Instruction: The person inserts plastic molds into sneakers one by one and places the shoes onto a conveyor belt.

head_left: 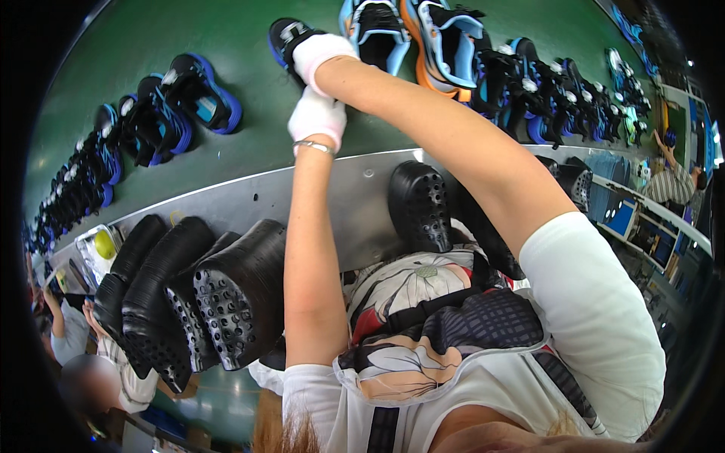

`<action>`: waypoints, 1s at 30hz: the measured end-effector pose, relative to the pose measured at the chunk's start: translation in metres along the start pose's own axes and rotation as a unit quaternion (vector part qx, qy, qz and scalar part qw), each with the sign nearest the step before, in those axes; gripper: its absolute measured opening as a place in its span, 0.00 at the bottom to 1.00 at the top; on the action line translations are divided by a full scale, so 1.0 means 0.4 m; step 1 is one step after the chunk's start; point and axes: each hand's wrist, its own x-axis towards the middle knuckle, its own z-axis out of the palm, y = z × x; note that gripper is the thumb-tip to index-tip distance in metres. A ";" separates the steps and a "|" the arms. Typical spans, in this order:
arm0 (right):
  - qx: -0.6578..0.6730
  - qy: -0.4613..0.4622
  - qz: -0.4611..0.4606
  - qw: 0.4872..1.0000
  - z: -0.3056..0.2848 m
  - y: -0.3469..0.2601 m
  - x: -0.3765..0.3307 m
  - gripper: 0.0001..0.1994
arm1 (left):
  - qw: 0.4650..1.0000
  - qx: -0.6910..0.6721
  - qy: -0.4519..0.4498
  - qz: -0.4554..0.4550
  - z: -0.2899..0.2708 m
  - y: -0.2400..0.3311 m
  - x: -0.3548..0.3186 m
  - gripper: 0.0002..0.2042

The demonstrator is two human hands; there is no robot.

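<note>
A black and blue sneaker [291,34] rests on the green surface straight ahead of me. My right hand [325,57], in a white glove, reaches across from the right and is closed on the sneaker's near side. Just below it is my left hand [317,121], also white-gloved, with a bracelet at the wrist. It sits at the sneaker's heel end, against the right hand, its fingers hidden. Right of my hands stand a light-blue and black sneaker [394,57] and another with an orange sole [424,68].
Rows of black and blue sneakers [204,98] run along the green belt [249,140] on both sides. Black boot-shaped forms with perforated ends [234,309] stand along the metal edge [340,192], and another form [421,204] stands to the right. Other people work at left and far right [668,181].
</note>
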 end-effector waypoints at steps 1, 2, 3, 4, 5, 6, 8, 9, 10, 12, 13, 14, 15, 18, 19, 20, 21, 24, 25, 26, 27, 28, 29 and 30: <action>0.033 -0.036 -0.018 0.999 -0.045 -0.020 -0.036 0.13 | 1.000 0.001 0.023 0.015 -0.009 -0.019 -0.012 0.18; 0.051 -0.081 -0.022 0.995 -0.064 -0.009 -0.044 0.12 | 0.999 0.033 0.010 0.029 -0.021 -0.014 -0.009 0.20; 0.059 -0.090 -0.034 0.994 -0.083 0.021 -0.066 0.15 | 0.997 0.061 0.017 0.044 -0.033 -0.007 -0.010 0.21; 0.065 -0.102 -0.049 0.991 -0.124 0.039 -0.111 0.19 | 0.994 0.087 0.024 0.055 -0.041 -0.005 -0.013 0.21; 0.048 -0.067 -0.114 0.990 -0.150 0.077 -0.151 0.19 | 0.981 0.184 0.036 0.057 -0.058 0.008 -0.023 0.21; 0.030 -0.068 -0.092 0.993 -0.176 0.117 -0.185 0.18 | 0.975 0.196 0.090 0.058 -0.081 0.052 -0.054 0.18; -0.008 -0.028 -0.093 0.995 -0.198 0.208 -0.254 0.16 | 0.944 0.109 0.271 0.151 -0.081 0.068 -0.054 0.18; 0.012 0.004 -0.102 0.995 -0.196 0.267 -0.289 0.15 | 0.928 0.057 0.294 0.221 -0.095 0.104 -0.046 0.18; 0.021 0.006 -0.087 0.996 -0.200 0.303 -0.321 0.15 | 0.912 -0.005 0.294 0.288 -0.095 0.122 -0.020 0.19; 0.003 0.001 -0.070 0.998 -0.191 0.376 -0.382 0.14 | 0.908 0.005 0.235 0.346 -0.104 0.180 0.028 0.18; 0.016 -0.007 -0.059 0.998 -0.192 0.385 -0.417 0.13 | 0.906 0.044 0.228 0.355 -0.108 0.178 0.057 0.19; 0.028 -0.016 -0.046 0.998 -0.189 0.396 -0.446 0.12 | 0.902 0.082 0.219 0.364 -0.109 0.165 0.097 0.19; 0.037 -0.018 -0.045 0.998 -0.183 0.409 -0.472 0.12 | 0.894 0.098 0.221 0.377 -0.109 0.146 0.146 0.19; 0.033 -0.034 -0.039 0.998 -0.169 0.448 -0.522 0.14 | 0.916 0.128 0.166 0.343 -0.119 0.201 0.186 0.16; 0.038 -0.010 -0.063 0.997 -0.158 0.451 -0.525 0.14 | 0.948 0.064 0.116 0.290 -0.120 0.225 0.183 0.17; 0.043 0.014 -0.092 0.995 -0.147 0.436 -0.519 0.14 | 0.935 0.034 0.141 0.322 -0.111 0.219 0.197 0.18; 0.038 0.034 -0.126 0.991 -0.131 0.419 -0.503 0.16 | 0.934 -0.001 0.142 0.327 -0.095 0.213 0.207 0.19; 0.062 0.059 -0.204 0.975 -0.119 0.339 -0.445 0.19 | 0.947 -0.053 0.058 0.311 -0.095 0.243 0.197 0.20; 0.047 -0.002 -0.173 0.984 -0.120 0.321 -0.423 0.19 | 0.974 -0.048 -0.025 0.220 -0.107 0.283 0.172 0.22; 0.029 -0.065 -0.149 0.986 -0.124 0.302 -0.403 0.19 | 0.976 -0.058 -0.027 0.210 -0.102 0.277 0.177 0.22; -0.029 -0.033 -0.152 0.987 -0.089 0.306 -0.386 0.18 | 0.977 -0.068 -0.028 0.200 -0.093 0.265 0.186 0.23; -0.024 -0.095 -0.130 0.987 -0.092 0.305 -0.369 0.18 | 0.979 -0.079 -0.029 0.188 -0.088 0.249 0.192 0.23; -0.020 -0.158 -0.108 0.981 -0.098 0.305 -0.353 0.19 | 0.978 -0.108 -0.022 0.177 -0.081 0.235 0.198 0.24; -0.016 -0.219 -0.085 0.972 -0.102 0.307 -0.341 0.21 | 0.980 -0.099 -0.018 0.174 -0.076 0.224 0.205 0.24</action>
